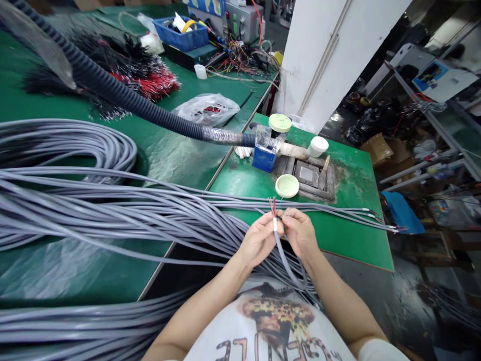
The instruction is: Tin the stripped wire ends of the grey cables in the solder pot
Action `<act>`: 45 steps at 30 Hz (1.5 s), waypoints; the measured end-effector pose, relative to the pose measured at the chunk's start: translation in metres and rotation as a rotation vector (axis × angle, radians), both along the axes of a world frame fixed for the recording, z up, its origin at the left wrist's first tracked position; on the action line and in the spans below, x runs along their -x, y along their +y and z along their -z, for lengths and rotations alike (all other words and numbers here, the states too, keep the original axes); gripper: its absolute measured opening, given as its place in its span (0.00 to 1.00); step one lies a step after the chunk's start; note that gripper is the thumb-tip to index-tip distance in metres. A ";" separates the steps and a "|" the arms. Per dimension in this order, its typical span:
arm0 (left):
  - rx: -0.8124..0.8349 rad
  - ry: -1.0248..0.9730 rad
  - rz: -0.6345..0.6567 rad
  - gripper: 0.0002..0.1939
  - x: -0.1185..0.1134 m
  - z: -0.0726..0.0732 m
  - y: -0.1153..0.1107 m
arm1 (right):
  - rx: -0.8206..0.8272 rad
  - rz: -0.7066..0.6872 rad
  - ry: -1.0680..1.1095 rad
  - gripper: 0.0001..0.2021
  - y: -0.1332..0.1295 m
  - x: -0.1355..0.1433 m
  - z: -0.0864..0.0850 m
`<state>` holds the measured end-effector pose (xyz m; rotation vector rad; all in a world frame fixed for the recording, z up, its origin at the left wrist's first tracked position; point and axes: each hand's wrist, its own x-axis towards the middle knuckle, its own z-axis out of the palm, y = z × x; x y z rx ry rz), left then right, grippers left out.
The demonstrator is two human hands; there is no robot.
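A grey cable (pixel 282 254) rises in front of me, its end wrapped in a white band with several thin coloured wires (pixel 274 204) fanning out on top. My left hand (pixel 260 237) is closed around the cable end near the band. Close beside it, my right hand (pixel 299 231) pinches with thumb and forefinger at thin dark strands from the same end. Exactly which strands lie in that pinch is too small to make out. Behind both hands, more grey cables (pixel 323 206) run across the green board, some with stripped ends at the right.
Thick grey cable bundles (pixel 150 220) cover the left table. A ribbed black hose (pixel 150 110) arches to a blue box (pixel 263 158). Near it are a square metal pot (pixel 310 175), a pale green dish (pixel 287 186) and a white cup (pixel 318 146). A white pillar (pixel 315 55) stands behind.
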<state>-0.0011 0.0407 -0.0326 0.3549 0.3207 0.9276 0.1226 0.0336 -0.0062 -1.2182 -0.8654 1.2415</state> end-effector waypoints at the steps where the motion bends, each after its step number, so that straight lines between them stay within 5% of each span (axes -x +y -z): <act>1: 0.002 0.010 0.004 0.18 0.001 0.001 0.001 | -0.020 -0.017 -0.085 0.08 -0.002 -0.003 -0.001; 6: -0.028 0.081 0.006 0.16 0.002 -0.001 0.001 | -0.303 0.116 -0.684 0.03 -0.005 -0.024 -0.030; 12: -0.081 0.205 -0.037 0.17 -0.010 -0.005 -0.005 | -0.491 0.017 -1.237 0.06 0.007 -0.017 -0.061; 24: -0.072 0.244 -0.132 0.18 -0.011 -0.004 -0.002 | -0.506 0.102 -0.928 0.04 -0.004 -0.020 -0.044; 27: -0.019 0.209 -0.126 0.17 -0.009 -0.005 0.002 | -0.589 0.101 -0.925 0.11 -0.007 -0.032 -0.042; 33: 0.078 0.095 -0.101 0.16 -0.009 -0.010 0.010 | -0.835 -0.293 -1.191 0.23 -0.010 -0.051 -0.030; 35: 0.102 0.060 -0.083 0.16 -0.011 -0.013 0.011 | -0.877 -0.330 -1.212 0.23 -0.010 -0.052 -0.025; 40: 0.158 0.037 0.007 0.16 -0.020 -0.024 0.015 | -0.939 -0.145 -1.150 0.18 -0.004 -0.047 -0.021; 45: 0.163 0.005 0.073 0.12 -0.026 -0.035 0.019 | -0.842 0.042 -1.046 0.12 0.001 -0.042 -0.037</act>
